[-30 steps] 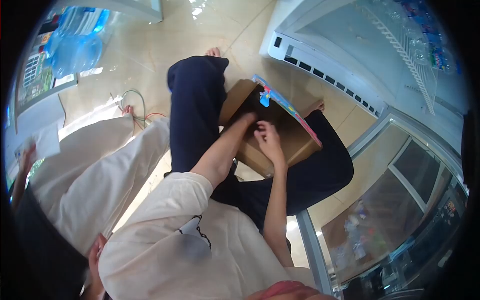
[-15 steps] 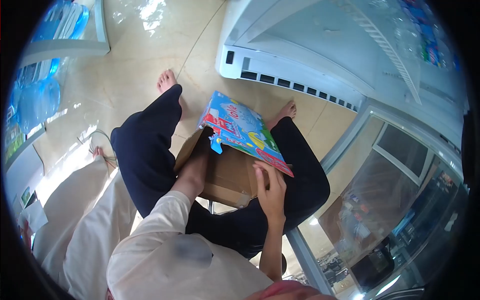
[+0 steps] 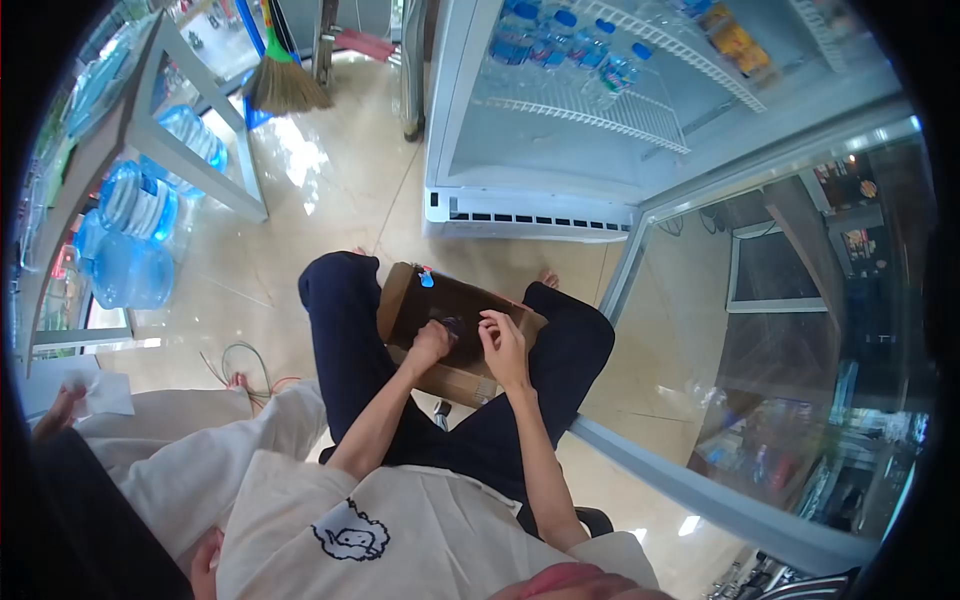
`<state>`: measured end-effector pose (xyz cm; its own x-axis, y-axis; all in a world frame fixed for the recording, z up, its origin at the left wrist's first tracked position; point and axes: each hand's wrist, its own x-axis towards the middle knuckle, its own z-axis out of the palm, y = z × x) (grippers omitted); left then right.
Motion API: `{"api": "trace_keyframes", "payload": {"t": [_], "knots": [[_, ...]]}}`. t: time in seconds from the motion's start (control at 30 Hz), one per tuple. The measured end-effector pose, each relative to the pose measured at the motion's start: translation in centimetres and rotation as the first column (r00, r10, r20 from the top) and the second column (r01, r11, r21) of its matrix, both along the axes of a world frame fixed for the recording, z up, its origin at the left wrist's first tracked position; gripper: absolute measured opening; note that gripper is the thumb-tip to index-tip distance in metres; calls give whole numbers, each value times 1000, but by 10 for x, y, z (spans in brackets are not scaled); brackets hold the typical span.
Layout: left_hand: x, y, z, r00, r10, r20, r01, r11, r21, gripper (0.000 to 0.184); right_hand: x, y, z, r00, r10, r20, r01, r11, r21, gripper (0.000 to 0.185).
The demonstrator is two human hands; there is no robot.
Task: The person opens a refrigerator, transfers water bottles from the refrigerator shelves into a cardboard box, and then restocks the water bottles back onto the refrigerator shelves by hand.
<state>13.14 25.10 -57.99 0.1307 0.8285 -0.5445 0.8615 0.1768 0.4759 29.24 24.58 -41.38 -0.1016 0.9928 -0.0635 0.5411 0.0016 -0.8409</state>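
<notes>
An open cardboard box point(image 3: 455, 382) rests between my knees, its brown inside facing up. My left hand point(image 3: 432, 342) is closed inside the box opening around a small dark, shiny item point(image 3: 453, 326) whose kind I cannot make out. Over the right part of the box is my right hand point(image 3: 506, 350), with bent fingers apart and nothing visible in them. A torn blue scrap point(image 3: 427, 279) of printed card hangs at the far rim.
Ahead stands a fridge point(image 3: 530, 213) with bottles point(image 3: 560, 40) on a wire shelf; its glass door point(image 3: 760, 330) is swung open at right. Large water bottles point(image 3: 130, 270) stand left. A person in pale trousers point(image 3: 220, 430) sits beside me. A broom point(image 3: 285, 85) is behind.
The printed flap no longer covers the box opening. My left hand has come into sight with a small dark item, and my right hand has left the flap edge. The view has tilted up.
</notes>
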Motion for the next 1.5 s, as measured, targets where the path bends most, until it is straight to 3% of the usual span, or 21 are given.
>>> {"api": "trace_keyframes", "payload": {"t": [0.03,0.07,0.17,0.3,0.37,0.43,0.47,0.5,0.57,0.63,0.67,0.7,0.73,0.8,0.83,0.9,1.17,1.27,1.37,1.4,1.5], "knots": [[-1,-7,50,992,124,-1,-123,991,60,55,-2,-4,3,999,35,29,-36,999,23,36],[-4,-11,91,997,82,14,-83,987,139,54,-3,-10,11,987,120,111,-128,990,67,56],[-9,-21,183,999,-29,45,13,947,320,52,-20,-27,33,966,176,192,-214,956,202,61],[-6,-17,268,991,-124,44,89,876,474,54,-21,-17,32,989,63,130,-118,871,477,61],[-1,-12,291,991,-128,24,90,805,586,53,-20,-10,46,999,-44,-20,48,903,428,57],[-3,-5,312,921,-112,374,-143,795,590,49,-17,5,60,957,-217,-191,263,927,267,55],[-4,-1,316,840,-109,532,-252,790,558,48,-9,26,56,935,-258,-242,339,852,400,56],[-7,-2,310,842,-103,530,-258,785,563,47,0,53,54,909,-290,-300,410,751,517,57],[-18,-13,278,848,-89,522,-274,770,576,46,2,105,100,746,-311,-589,622,641,450,59],[-31,-35,238,932,-140,333,-99,787,609,68,10,160,144,684,-153,-713,649,574,499,61],[-39,-52,221,953,-255,162,86,743,664,84,17,190,157,724,-179,-666,629,567,532,62],[-43,-68,202,946,-318,67,223,784,579,97,24,219,167,762,-206,-614,606,561,564,62],[-47,-84,163,917,-389,-85,360,721,592,105,29,247,176,795,-276,-540,583,590,558,65],[-50,-103,153,920,-391,-33,368,830,419,110,30,294,186,831,-342,-439,551,621,558,70],[-50,-111,139,937,-347,-31,327,845,423,96,27,314,186,840,-344,-420,538,623,568,72],[-50,-121,106,916,-318,-244,400,772,495,74,23,344,182,863,-350,-364,504,640,580,75],[-45,-129,117,959,-221,-178,282,818,501,46,12,388,143,894,-405,-194,436,681,589,75],[-44,-135,119,968,-182,-172,244,840,485,37,4,375,139,854,-510,-106,440,597,671,80],[-42,-145,122,971,-144,-191,225,819,528,28,-16,314,138,769,-338,-542,633,524,570,71],[-42,-151,122,971,-136,-195,222,814,537,27,-29,269,145,709,-248,-660,669,532,518,53],[-36,-170,114,977,-80,-197,185,773,606,18,-53,126,129,679,-284,-677,665,629,403,32]]}}
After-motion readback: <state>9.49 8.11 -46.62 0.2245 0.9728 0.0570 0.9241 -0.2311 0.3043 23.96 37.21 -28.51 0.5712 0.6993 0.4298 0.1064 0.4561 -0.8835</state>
